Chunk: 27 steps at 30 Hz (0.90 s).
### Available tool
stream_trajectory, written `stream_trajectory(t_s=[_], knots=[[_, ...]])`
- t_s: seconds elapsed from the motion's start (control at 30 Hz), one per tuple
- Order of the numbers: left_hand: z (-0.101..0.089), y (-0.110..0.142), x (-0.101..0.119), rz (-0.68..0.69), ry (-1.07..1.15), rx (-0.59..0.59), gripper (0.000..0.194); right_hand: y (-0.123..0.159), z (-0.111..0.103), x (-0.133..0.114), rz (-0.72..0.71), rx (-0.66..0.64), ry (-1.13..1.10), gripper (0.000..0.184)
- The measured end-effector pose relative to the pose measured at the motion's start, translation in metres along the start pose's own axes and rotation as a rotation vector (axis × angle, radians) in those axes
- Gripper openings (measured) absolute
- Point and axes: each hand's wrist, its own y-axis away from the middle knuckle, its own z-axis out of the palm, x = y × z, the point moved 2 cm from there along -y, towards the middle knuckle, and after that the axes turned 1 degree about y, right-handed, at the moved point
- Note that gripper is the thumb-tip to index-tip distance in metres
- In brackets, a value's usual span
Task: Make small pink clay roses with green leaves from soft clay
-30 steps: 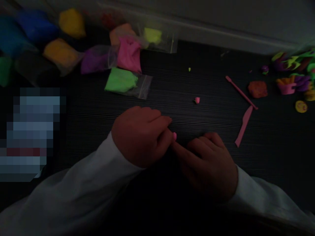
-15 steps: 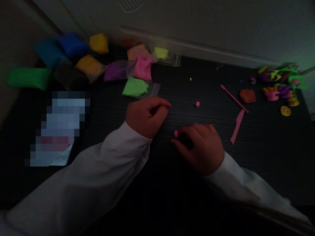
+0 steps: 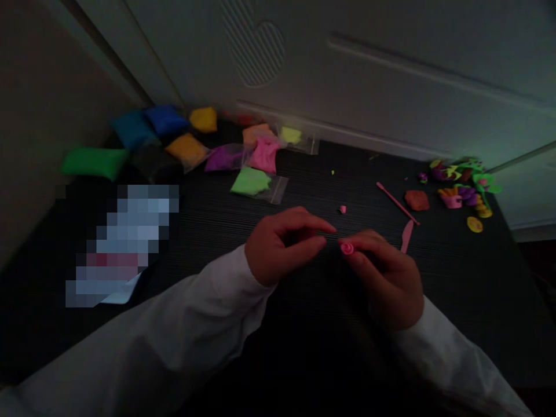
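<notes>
Right hand (image 3: 391, 278): pinches a pink swirl (image 3: 347, 248) between thumb and fingertips.
Pink swirl: at the right hand's ten o'clock, coiled face showing.
Left hand (image 3: 284, 243): thumb and forefinger parted, nothing seen between; at the swirl's nine o'clock.
Pinch: probably best light, gripping the sides, so the coils aren't flattened.
Small pink piece (image 3: 343, 209): at the swirl's twelve.
</notes>
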Motion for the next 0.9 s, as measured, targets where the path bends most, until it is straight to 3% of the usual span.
stream_trajectory(t_s=[0.13,0.33,0.57,0.73,0.9], knots=[[0.009,0.004,0.007,0.023,0.141,-0.05,0.025,0.002,-0.002,0.003,0.056,-0.048,-0.173,0.016],[0.01,0.008,0.009,0.022,0.154,-0.011,0.03,0.004,0.0,-0.003,0.059,-0.045,-0.17,0.016],[0.013,0.01,0.004,-0.086,0.31,-0.027,0.022,0.003,0.005,0.001,0.094,-0.026,-0.294,0.017],[0.015,0.006,-0.002,-0.16,0.5,-0.05,0.016,0.003,0.008,0.004,0.235,-0.081,-0.514,0.016],[0.017,0.005,-0.003,-0.231,0.591,-0.061,0.016,0.003,0.01,0.007,0.283,-0.083,-0.574,0.017]])
